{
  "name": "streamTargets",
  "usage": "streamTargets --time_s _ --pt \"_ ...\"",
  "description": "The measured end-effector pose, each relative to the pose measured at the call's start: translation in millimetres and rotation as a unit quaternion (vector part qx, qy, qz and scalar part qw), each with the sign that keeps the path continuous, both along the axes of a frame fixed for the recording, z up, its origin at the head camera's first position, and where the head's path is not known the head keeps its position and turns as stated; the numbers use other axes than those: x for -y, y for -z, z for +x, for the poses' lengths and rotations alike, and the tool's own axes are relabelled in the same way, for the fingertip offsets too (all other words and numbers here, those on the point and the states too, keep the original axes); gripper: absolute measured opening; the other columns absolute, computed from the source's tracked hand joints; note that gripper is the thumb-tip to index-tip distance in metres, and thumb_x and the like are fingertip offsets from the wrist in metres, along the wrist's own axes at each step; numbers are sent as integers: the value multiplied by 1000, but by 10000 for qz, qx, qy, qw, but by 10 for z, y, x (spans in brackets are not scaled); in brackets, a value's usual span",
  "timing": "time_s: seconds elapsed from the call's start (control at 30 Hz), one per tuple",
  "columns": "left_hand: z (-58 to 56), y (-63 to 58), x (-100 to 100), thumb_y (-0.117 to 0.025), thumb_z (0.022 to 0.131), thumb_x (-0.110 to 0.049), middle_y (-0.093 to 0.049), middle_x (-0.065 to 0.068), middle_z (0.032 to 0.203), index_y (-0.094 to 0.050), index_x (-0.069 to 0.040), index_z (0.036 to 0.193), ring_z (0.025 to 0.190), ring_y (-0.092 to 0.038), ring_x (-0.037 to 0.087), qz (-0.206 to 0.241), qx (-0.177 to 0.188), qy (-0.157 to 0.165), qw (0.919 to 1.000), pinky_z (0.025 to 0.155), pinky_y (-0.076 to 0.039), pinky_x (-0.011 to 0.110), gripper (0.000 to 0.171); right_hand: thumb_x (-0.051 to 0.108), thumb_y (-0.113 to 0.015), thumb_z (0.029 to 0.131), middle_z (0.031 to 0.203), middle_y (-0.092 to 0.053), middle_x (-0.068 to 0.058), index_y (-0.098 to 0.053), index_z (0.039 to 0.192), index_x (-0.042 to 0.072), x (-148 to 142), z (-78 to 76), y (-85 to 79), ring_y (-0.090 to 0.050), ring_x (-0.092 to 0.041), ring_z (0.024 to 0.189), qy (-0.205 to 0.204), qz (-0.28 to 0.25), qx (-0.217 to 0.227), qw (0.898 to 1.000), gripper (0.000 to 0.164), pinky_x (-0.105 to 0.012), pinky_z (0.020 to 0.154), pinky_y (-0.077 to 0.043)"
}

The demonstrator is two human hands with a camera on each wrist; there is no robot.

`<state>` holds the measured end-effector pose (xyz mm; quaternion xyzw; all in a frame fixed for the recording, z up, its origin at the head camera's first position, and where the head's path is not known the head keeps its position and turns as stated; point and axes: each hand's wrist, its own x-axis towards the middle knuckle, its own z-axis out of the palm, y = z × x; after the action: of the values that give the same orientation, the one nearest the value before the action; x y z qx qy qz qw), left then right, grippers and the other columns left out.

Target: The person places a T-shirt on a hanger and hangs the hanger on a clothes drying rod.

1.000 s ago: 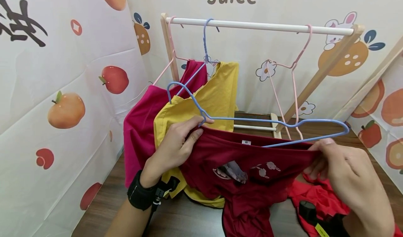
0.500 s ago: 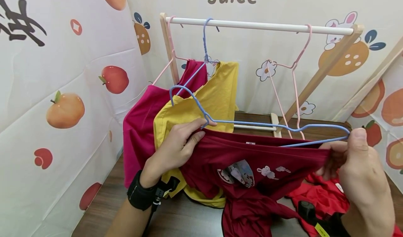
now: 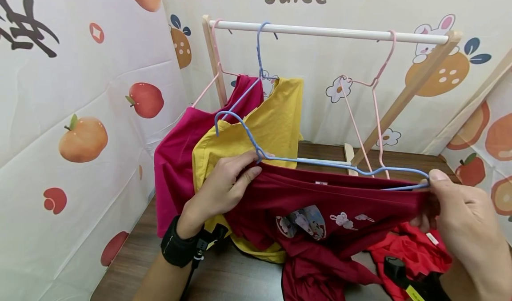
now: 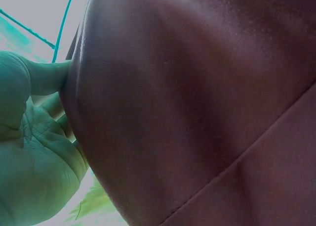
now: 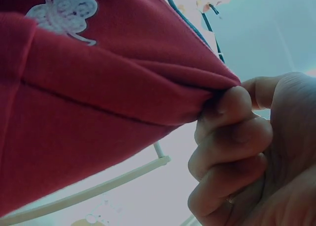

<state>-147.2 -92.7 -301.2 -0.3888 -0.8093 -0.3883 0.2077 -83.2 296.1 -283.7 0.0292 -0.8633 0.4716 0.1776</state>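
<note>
Dark red garment — we see it stretched between both hands, in front of the rack. The left hand pinches one end of its opening between thumb and fingers; the right hand grips the other end, fingers curled. A blue hanger reaches into the opening. Yellow and magenta garments hang on the rack's left, a pink hanger on its right.

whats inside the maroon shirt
In the maroon shirt, a white label and part of the blue hanger show at the opening; its front hides whatever lies deeper.
</note>
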Motion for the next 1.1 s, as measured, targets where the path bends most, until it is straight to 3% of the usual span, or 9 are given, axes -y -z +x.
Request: streamTargets --time_s 0.1,0.33,0.7,0.83,0.93,1.1 --pt "4 -5 -6 -59 101 -6 -73 3 113 -68 -5 123 101 -66 11 29 11 -20 10000 91 -56 34 24 25 -41 111 48 -51 -1 -64 63 3 -2 14 -16 -48 -18 48 155 -85 -101 9998 57 -33 46 -33" --pt "-12 31 1 -59 100 -2 -74 6 112 -71 -1 118 103 -69 14 26 -77 53 10000 90 -57 34 21 19 -57 105 46 -50 3 -62 59 3 74 31 -65 -44 -12 49 550 -142 -270 9980 49 -33 44 -29" --pt "4 5 18 -56 102 -4 -74 4 119 -69 -1 125 114 -68 14 22 296 177 9994 100 -54 34 27 20 -59 104 45 -50 5 -70 65 9 122 31 -85 -42 -11 43 1301 -267 -580 9894 42 -29 41 -31" --pt "0 12 15 -56 103 -6 -73 3 123 -68 -5 130 117 -66 12 -152 362 259 9989 102 -54 34 30 21 -59 104 46 -49 5 -70 65 12 123 29 -84 -42 -11 43 1372 -204 -601 9885 41 -28 42 -31" --pt "-3 23 7 -57 103 -7 -73 3 125 -68 -4 132 120 -66 12 -250 371 309 9985 103 -53 34 31 19 -59 104 44 -47 4 -67 61 8 138 26 -85 -41 -11 42 1385 -265 -661 9878 45 -29 41 -30" --pt "-5 38 -7 -60 101 -6 -73 5 124 -69 -3 130 120 -67 14 -417 206 358 9983 103 -53 34 30 14 -60 102 43 -46 5 -65 58 5 164 31 -79 -39 -9 40 1361 -374 -832 9865 46 -29 39 -28"
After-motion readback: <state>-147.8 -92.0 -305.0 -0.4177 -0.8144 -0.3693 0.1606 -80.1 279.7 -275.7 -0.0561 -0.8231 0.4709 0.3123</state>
